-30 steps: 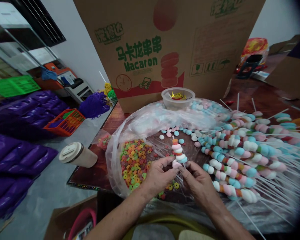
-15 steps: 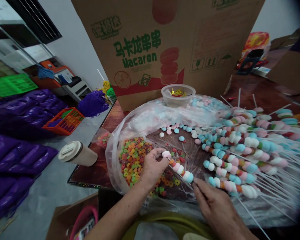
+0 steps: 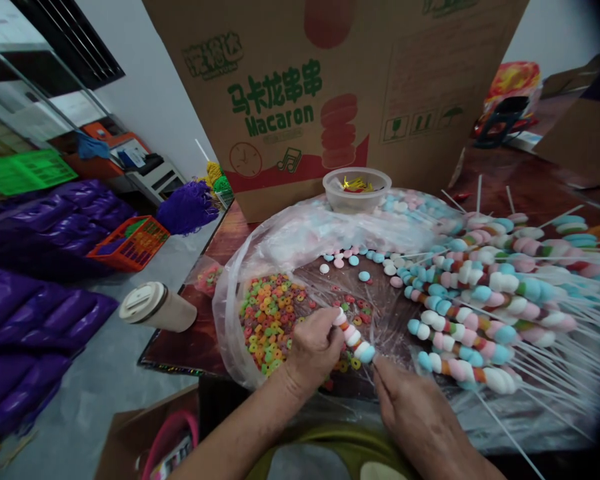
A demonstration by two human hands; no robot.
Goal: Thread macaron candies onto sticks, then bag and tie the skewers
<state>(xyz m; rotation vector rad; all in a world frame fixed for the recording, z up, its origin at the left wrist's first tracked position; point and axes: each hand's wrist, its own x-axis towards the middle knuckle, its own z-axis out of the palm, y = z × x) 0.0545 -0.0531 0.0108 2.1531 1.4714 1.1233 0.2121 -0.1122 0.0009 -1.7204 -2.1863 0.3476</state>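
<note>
Slanting low in the centre of the frame, a candy skewer of soft rounded discs (image 3: 354, 337) shows white and pale pink pieces between orange-red rings, with pale blue at its lower-right end. The left hand's (image 3: 314, 341) grip is curled closed on the upper-left end; the right hand (image 3: 413, 403) clenches it just beyond the blue, hiding the stick.

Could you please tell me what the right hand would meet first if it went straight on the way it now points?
The right hand would probably first meet the blue piece at the near end of the skewer, though depth is hard to judge here.
</note>
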